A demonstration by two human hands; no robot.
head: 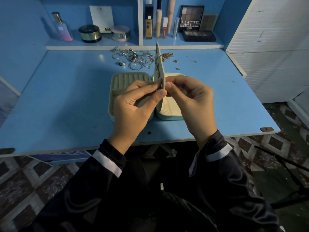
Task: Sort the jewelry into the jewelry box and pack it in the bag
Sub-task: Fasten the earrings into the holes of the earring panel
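An open pale green jewelry box (117,79) lies on the blue desk, its ring rolls on the left half and a cream lining in the right half (168,106). A thin beige earring panel (159,67) stands upright above the box, seen edge-on, with small earrings hanging on its left face. My left hand (133,104) pinches the panel's lower edge between thumb and forefinger. My right hand (190,97) pinches at the same edge from the right side. A heap of silver rings and chains (133,57) and some gold pieces (167,56) lie behind the box.
Loose small earrings (177,65) are scattered at the back right of the desk (66,101). The shelf behind holds a perfume bottle (61,27), compact jars (90,33), makeup tubes (158,22) and eyeshadow palettes (191,18). A white cabinet (270,39) stands on the right.
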